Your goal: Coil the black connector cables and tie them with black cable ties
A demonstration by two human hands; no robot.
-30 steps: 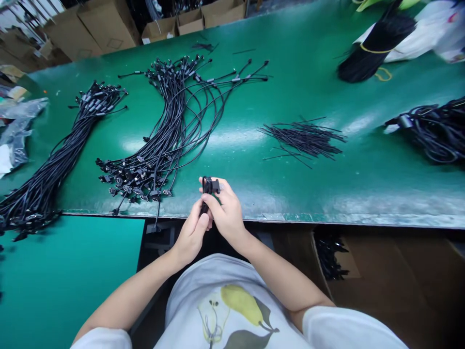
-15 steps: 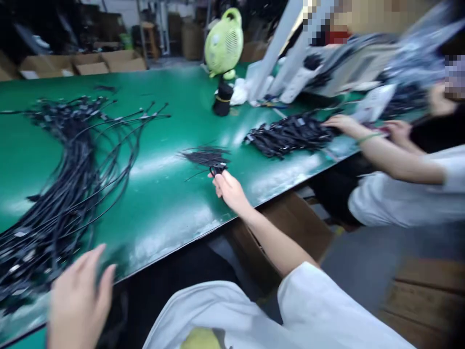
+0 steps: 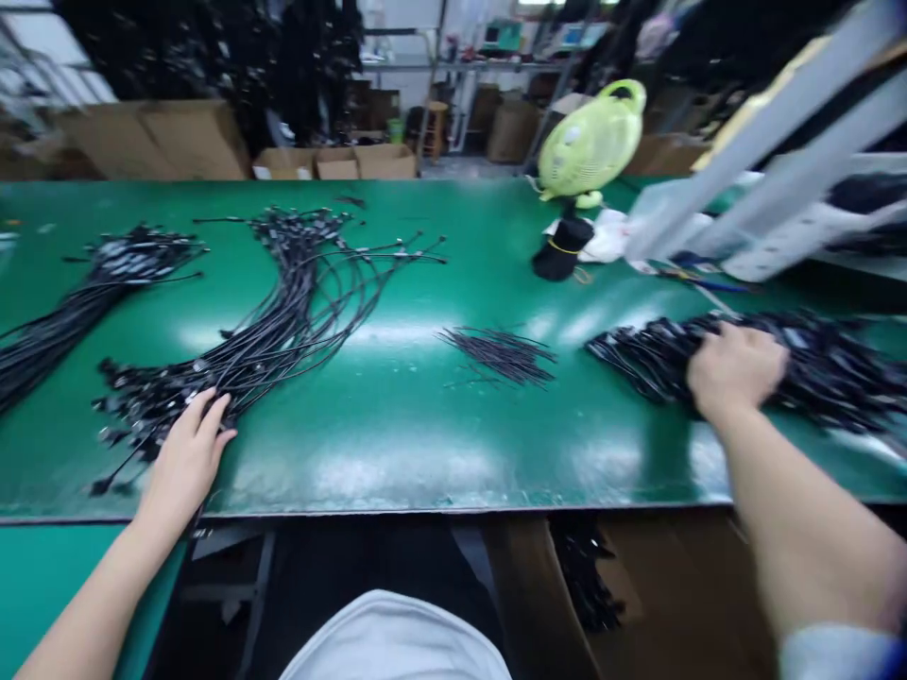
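Observation:
My left hand (image 3: 182, 458) rests on the near ends of a bundle of long black cables (image 3: 273, 340), its fingers and thumb apart. At the right, my right hand (image 3: 737, 370) is on top of a row of coiled black cables (image 3: 822, 364). Its fingers are curled down and hidden, and what they hold cannot be made out. Between the hands, a small heap of thin black ties (image 3: 503, 354) lies on the green table (image 3: 397, 453).
Another cable bundle (image 3: 85, 302) lies at the far left. A green fan (image 3: 591, 146) and a black roll (image 3: 563, 247) stand toward the back, near grey metal posts (image 3: 772, 142). Below the table's front edge is a cardboard box (image 3: 680, 595) with black cables inside.
The view has turned left. My right hand has moved from the thin ties to the coiled cables with the black item it held. My left hand has come down onto the long cables.

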